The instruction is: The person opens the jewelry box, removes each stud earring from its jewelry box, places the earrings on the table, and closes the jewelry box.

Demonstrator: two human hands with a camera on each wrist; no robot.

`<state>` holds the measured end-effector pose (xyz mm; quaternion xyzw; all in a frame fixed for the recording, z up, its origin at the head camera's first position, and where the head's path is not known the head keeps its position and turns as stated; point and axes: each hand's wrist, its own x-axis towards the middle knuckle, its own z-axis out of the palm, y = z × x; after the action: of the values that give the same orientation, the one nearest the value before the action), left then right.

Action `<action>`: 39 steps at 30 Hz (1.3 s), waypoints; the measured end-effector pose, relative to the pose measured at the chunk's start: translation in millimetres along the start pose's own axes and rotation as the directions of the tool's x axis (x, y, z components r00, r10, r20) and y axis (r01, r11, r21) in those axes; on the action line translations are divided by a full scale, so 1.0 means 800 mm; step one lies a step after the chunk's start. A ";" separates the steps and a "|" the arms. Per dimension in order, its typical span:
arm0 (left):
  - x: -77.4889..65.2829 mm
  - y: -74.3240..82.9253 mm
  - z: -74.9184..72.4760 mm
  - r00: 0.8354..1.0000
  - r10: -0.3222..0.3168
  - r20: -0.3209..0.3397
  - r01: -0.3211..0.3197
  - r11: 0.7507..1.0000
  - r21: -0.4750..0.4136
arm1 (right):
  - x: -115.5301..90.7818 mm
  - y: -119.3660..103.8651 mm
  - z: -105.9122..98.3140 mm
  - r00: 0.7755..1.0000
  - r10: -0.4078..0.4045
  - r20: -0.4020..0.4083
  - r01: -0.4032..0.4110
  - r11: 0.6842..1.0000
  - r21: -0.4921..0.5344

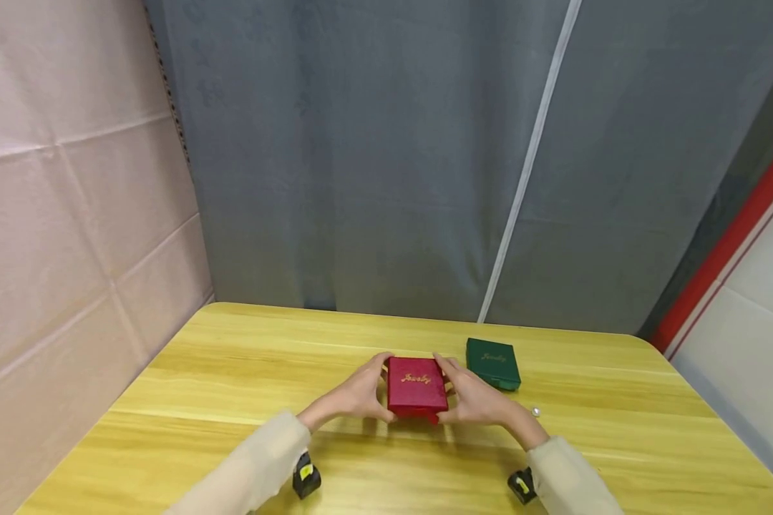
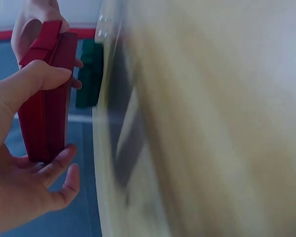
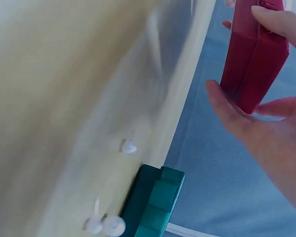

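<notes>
A red jewelry box (image 1: pixel 416 385) with gold "Jewelry" lettering and a red ribbon bow on its front is closed. My left hand (image 1: pixel 363 392) grips its left side, thumb at the front edge and fingers toward the back. On the opposite side my right hand (image 1: pixel 479 399) grips it the same way. Both wrist views show the box raised off the table. A green jewelry box (image 1: pixel 493 363), also closed, lies on the table beyond my right hand. Small white pearl-like pieces, one a round bead (image 3: pixel 129 146), lie near the green box.
The wooden table (image 1: pixel 245 372) has rounded far corners. Behind it hangs a grey curtain (image 1: pixel 361 157) with a white strip. A pale pink cloth wall (image 1: pixel 71 214) stands at the left. Black wrist devices, one at the left wrist (image 1: pixel 305 476), sit under both forearms.
</notes>
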<state>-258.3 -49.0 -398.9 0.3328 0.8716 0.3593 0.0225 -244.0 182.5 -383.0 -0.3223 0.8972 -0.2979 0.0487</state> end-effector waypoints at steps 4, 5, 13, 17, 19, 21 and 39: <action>0.011 -0.008 -0.008 1.000 -0.004 -0.023 0.004 1.000 0.010 | 0.018 0.002 -0.004 1.000 0.022 -0.012 -0.022 1.000 -0.022; 0.014 -0.010 -0.009 1.000 -0.006 -0.025 0.007 1.000 0.017 | 0.023 0.003 -0.005 1.000 0.028 -0.012 -0.028 0.999 -0.029; 0.033 -0.022 -0.019 0.997 -0.081 -0.004 0.081 0.993 0.082 | 0.056 0.008 -0.007 0.996 0.085 -0.009 -0.086 0.991 -0.106; 0.042 -0.028 -0.022 0.994 -0.110 -0.004 0.109 0.985 0.134 | 0.074 0.013 -0.006 0.994 0.107 -0.015 -0.108 0.984 -0.142; 0.047 -0.032 -0.024 0.992 -0.127 -0.002 0.126 0.982 0.143 | 0.082 0.014 -0.005 0.992 0.124 -0.017 -0.125 0.981 -0.148; 0.052 -0.036 -0.027 0.989 -0.146 -0.001 0.145 0.979 0.145 | 0.089 0.015 -0.004 0.989 0.150 -0.015 -0.151 0.979 -0.140; 0.062 -0.058 -0.039 0.950 -0.309 0.045 0.297 0.938 0.180 | 0.123 0.024 0.007 0.967 0.251 0.036 -0.247 0.964 -0.101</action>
<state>-331.8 -62.6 -395.6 0.2079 0.9387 0.2630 0.0806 -330.1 131.7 -388.1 -0.2160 0.9425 -0.2380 0.0918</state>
